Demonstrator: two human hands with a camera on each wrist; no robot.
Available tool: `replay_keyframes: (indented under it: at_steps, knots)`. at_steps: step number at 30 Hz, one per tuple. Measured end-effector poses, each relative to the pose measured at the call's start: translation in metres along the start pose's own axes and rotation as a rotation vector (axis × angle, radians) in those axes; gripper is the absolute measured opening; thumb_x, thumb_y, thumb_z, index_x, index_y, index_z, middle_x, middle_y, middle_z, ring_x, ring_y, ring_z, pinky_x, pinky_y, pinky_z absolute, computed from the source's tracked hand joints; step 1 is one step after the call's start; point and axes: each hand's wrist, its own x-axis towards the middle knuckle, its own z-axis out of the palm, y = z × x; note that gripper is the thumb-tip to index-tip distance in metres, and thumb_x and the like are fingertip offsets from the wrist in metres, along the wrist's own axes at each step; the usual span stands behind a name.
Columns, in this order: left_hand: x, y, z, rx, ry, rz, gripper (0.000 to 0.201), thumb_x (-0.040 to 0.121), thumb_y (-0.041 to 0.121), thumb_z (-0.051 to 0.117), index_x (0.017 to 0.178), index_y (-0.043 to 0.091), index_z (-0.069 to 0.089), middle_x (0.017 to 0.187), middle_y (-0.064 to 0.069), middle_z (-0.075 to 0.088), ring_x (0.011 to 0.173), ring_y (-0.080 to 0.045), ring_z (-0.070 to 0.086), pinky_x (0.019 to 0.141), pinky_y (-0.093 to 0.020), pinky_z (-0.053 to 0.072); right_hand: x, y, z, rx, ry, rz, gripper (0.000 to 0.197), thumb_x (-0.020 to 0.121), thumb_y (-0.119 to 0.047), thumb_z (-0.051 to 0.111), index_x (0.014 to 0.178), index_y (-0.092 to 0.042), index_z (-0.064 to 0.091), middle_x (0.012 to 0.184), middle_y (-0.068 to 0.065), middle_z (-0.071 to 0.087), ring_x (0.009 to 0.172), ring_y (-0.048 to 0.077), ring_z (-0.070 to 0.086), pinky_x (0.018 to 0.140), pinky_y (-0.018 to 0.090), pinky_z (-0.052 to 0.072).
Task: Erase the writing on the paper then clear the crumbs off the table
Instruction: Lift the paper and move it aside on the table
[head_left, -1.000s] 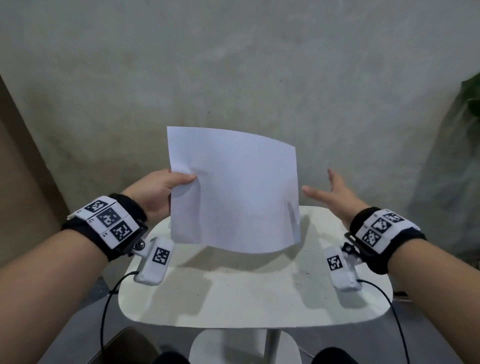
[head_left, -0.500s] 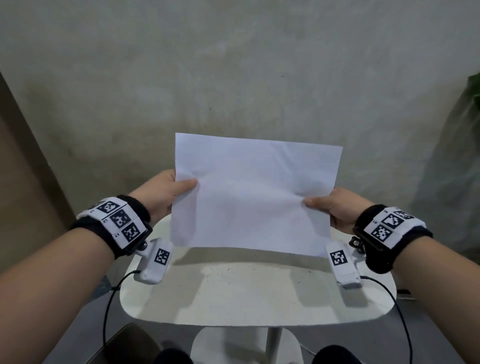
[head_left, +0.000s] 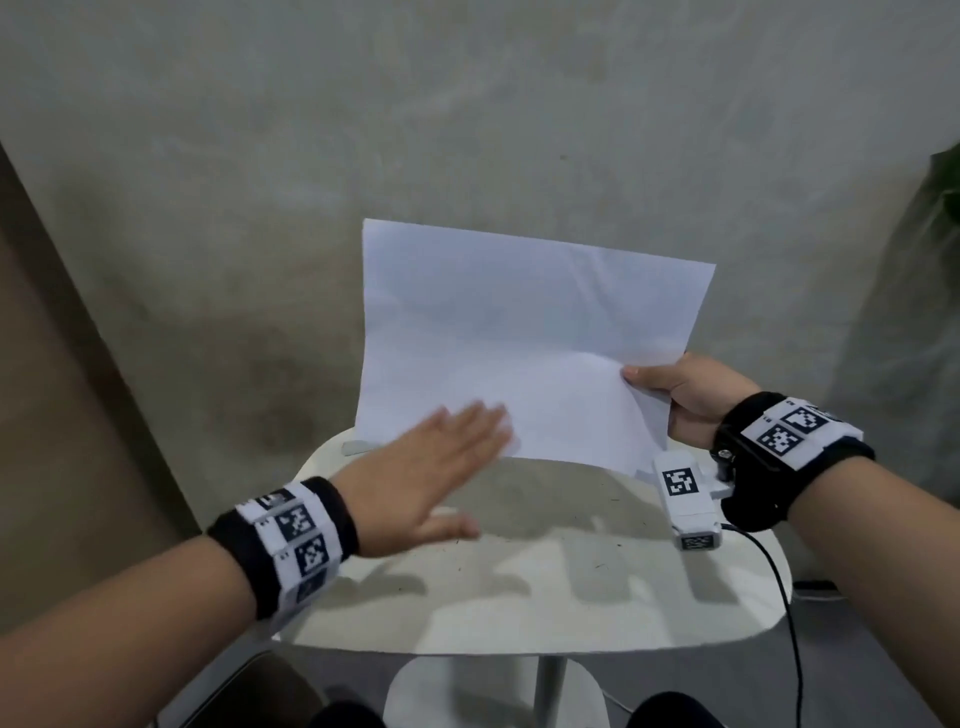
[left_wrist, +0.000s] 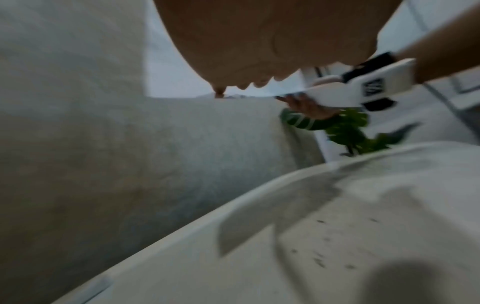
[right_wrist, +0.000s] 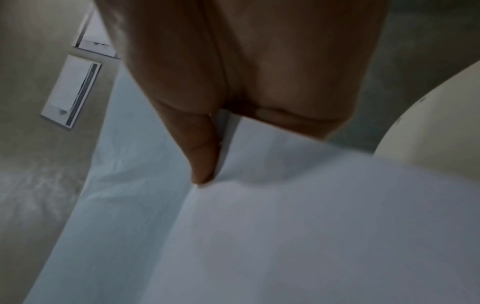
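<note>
1. The right hand (head_left: 691, 397) pinches the sheet of paper (head_left: 524, 338) at its right edge, thumb on the near face and the other fingers behind it. The right wrist view shows the thumb (right_wrist: 201, 156) pressed flat against the sheet.
2. The paper stands lifted off the table (head_left: 545, 613), held up beyond both hands and tilted slightly. No writing shows on the face turned toward the head camera.
3. The left hand (head_left: 431, 467) is flat and empty, fingers straight and together, palm down just above the tabletop. It sits in front of the sheet's lower left corner; whether the fingertips touch the paper I cannot tell, since the hand is blurred.
4. Dark eraser crumbs (head_left: 602, 565) lie scattered on the table between the two wrists and nearer the body. The left wrist view shows more specks (left_wrist: 320, 263) under that hand.
5. A small pale block, probably the eraser (head_left: 358, 447), rests at the table's far edge just beyond the left hand.
6. Judging by the creases and the bulge near the thumb, the sheet is very light, limp and easily crumpled. Held by one edge it will likely sag and flap.
7. An edge pinch, thumb well in from the border, is the safest hold. A second hand at the opposite edge would keep it taut.
8. The crumbs look dry and loose, so a flat-hand sweep toward the table edge should move them.
</note>
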Motion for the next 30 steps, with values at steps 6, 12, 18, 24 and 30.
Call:
replay_keyframes:
  at_steps: [6, 12, 18, 24, 30]
  knots:
    - [0.023, -0.005, -0.017, -0.005, 0.094, -0.278, 0.081, 0.09, 0.073, 0.012, 0.153, 0.026, -0.008, 0.161, -0.006, -0.014, 0.148, -0.02, -0.016, 0.118, -0.051, -0.001, 0.002, -0.001, 0.007, -0.067, 0.033, -0.007, 0.021, 0.093, 0.008, 0.048, 0.104, -0.002, 0.063, 0.086, 0.004, 0.075, 0.077, 0.014, 0.073, 0.081, 0.026, 0.058]
    - [0.039, 0.021, -0.014, 0.03, 0.044, 0.206, 0.071, 0.093, 0.065, 0.026, 0.153, 0.03, 0.011, 0.162, -0.005, 0.001, 0.149, -0.023, -0.001, 0.119, -0.043, 0.001, 0.006, -0.004, 0.01, -0.099, 0.068, 0.0, 0.023, 0.092, 0.007, 0.05, 0.11, -0.002, 0.063, 0.115, 0.012, 0.066, 0.098, 0.023, 0.065, 0.099, 0.037, 0.048]
    - [0.035, 0.009, -0.011, -0.175, -0.085, 0.003, 0.079, 0.09, 0.072, 0.021, 0.154, 0.031, 0.001, 0.163, -0.001, -0.005, 0.15, -0.015, -0.001, 0.121, -0.039, 0.008, 0.011, 0.002, 0.002, -0.087, 0.127, 0.054, 0.027, 0.092, 0.005, 0.051, 0.117, 0.003, 0.06, 0.102, 0.013, 0.07, 0.094, 0.028, 0.066, 0.096, 0.043, 0.048]
    - [0.036, -0.009, 0.006, -0.247, -0.044, -0.215, 0.063, 0.097, 0.053, 0.037, 0.152, 0.027, 0.023, 0.159, 0.002, 0.023, 0.143, -0.012, 0.023, 0.115, -0.023, 0.016, 0.028, 0.0, -0.028, -0.086, 0.39, 0.098, 0.013, 0.097, -0.003, 0.049, 0.104, 0.004, 0.057, 0.109, 0.018, 0.064, 0.078, 0.029, 0.068, 0.074, 0.041, 0.058]
    - [0.013, -0.057, 0.052, -0.022, -0.722, -0.662, 0.087, 0.091, 0.071, 0.022, 0.155, 0.016, 0.0, 0.162, -0.011, -0.005, 0.149, -0.025, 0.0, 0.119, -0.045, 0.007, 0.032, 0.001, -0.075, -0.444, 0.533, 0.225, 0.019, 0.097, -0.017, 0.053, 0.087, -0.002, 0.057, 0.069, 0.015, 0.062, 0.036, 0.015, 0.062, 0.057, 0.032, 0.06]
